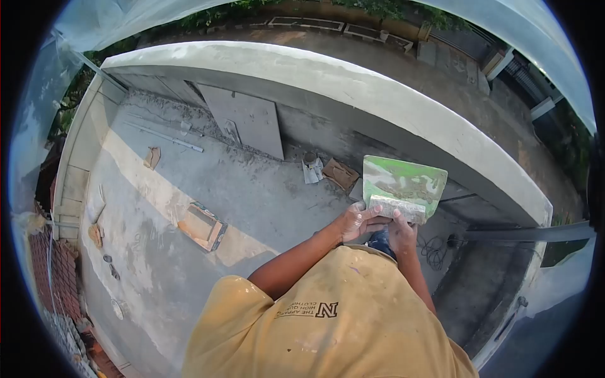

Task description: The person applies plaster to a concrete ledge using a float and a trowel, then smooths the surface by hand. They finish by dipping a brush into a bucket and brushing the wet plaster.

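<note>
I see the left hand (357, 222) and right hand (402, 234) closed on the grey bar (398, 208) of a green board (406, 177), right in the grip. I can't see all the right fingers. Below the grip, the yellow shirt (353, 290) partly hides something blue (380, 242).

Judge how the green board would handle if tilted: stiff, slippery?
Probably stiff: the green board, supported near its lower edge by the left hand and right hand, shows no obvious sag. Possibly gritty rather than slippery where greyish smears coat it.
</note>
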